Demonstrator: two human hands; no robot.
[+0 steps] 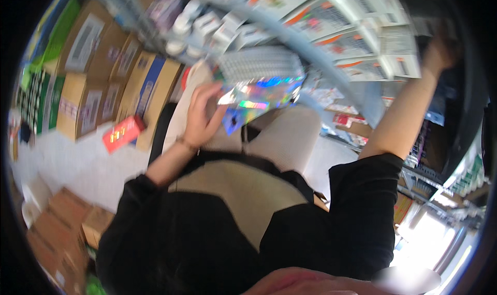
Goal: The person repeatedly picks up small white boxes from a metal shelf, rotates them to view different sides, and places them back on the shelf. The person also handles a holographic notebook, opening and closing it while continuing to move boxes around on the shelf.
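My left hand [202, 114] grips the near left edge of a shiny holographic packet [262, 95], thumb and fingers on either side of it. A bubble-textured, translucent sheet or pouch [260, 64] lies against the packet's far side; whether the two are joined I cannot tell. Both are above my lap, over light ribbed trousers [287, 128]. My right arm reaches out to the far right, where my right hand [444, 52] is in a dark, blurred area beside the stacked white boxes [400, 46] with orange marks. Its fingers are too dim to make out.
Metal shelving [310, 54] runs diagonally ahead, with small white boxes and bottles [188, 17] on it. Cardboard cartons [83, 97] are stacked at the left, a red box [124, 134] next to them. More cartons [58, 233] lie at the lower left. A dark shelf or bin edge [471, 112] bounds the right.
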